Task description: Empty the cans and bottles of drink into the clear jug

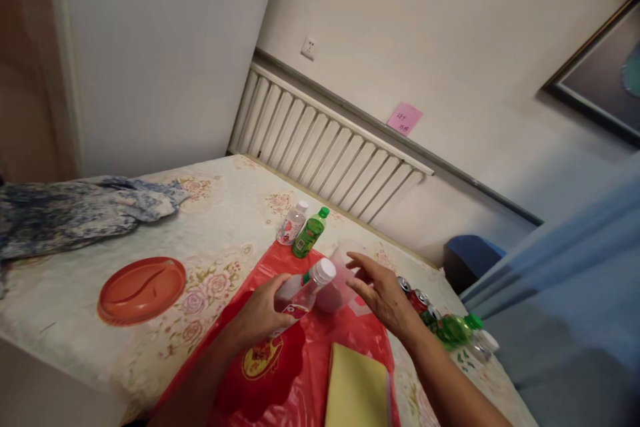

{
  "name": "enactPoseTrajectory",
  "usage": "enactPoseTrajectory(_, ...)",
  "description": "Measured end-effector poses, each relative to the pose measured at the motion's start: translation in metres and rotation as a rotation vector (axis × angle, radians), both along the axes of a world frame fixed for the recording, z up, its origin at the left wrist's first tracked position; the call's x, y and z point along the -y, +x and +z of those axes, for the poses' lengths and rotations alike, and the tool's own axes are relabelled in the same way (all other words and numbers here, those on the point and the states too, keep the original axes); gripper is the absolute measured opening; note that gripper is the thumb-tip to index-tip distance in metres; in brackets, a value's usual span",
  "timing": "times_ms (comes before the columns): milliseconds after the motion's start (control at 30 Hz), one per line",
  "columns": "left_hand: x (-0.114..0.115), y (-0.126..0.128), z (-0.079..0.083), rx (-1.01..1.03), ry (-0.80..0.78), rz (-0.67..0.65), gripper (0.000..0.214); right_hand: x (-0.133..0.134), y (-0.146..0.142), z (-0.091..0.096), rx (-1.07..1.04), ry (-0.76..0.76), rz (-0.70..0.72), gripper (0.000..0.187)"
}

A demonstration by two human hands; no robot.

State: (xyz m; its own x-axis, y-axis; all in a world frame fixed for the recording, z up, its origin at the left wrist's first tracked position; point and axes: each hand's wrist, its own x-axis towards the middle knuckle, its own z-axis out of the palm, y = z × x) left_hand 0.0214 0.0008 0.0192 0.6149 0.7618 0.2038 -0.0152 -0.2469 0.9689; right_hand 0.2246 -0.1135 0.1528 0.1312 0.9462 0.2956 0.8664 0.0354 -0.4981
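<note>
My left hand (263, 307) is wrapped round a see-through plastic bottle (304, 297) with a white cap, which it holds tilted above a red plastic bag (295, 380). My right hand (377, 287) has its fingers apart and curved, beside a translucent pinkish container (336, 290); whether it touches the container I cannot tell. Behind the held bottle, a green drink bottle (309, 233) and a see-through bottle with a white cap (293, 223) stand side by side at the bag's far edge. A yellow notebook-like object (359, 387) lies on the bag's near part.
On the flowered tablecloth (220, 213) are a red divided plate (143, 290) and a crumpled blue-and-white cloth (85, 210) to the left. Several cans (419, 300) and bottles (457, 330) lie or stand on the right. A radiator (320, 140) runs behind the table.
</note>
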Motion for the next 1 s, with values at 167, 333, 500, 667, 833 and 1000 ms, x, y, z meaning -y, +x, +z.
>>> enactPoseTrajectory(167, 0.006, 0.003, 0.013, -0.093, 0.009, -0.023, 0.057, 0.080, 0.041, -0.089, -0.142, -0.048, -0.240, 0.034)
enactPoseTrajectory(333, 0.025, 0.021, 0.026, -0.142, -0.008, -0.099, 0.061, 0.173, 0.081, -0.176, -0.215, -0.095, -0.494, 0.025)
enactPoseTrajectory(500, 0.052, 0.066, 0.021, -0.076, -0.105, -0.179, 0.074, 0.233, 0.106, -0.209, -0.094, -0.031, -0.664, 0.029)
enactPoseTrajectory(667, 0.082, 0.126, 0.018, 0.072, -0.248, -0.300, 0.076, 0.241, 0.106, -0.223, 0.100, -0.026, -0.673, 0.030)
enactPoseTrajectory(833, 0.111, 0.187, 0.030, 0.017, -0.168, -0.286, 0.076, 0.239, 0.106, -0.226, 0.193, -0.090, -0.680, 0.029)
enactPoseTrajectory(1000, 0.139, 0.247, 0.043, -0.048, -0.064, -0.260, 0.071, 0.241, 0.112, -0.228, 0.221, -0.171, -0.690, 0.024)
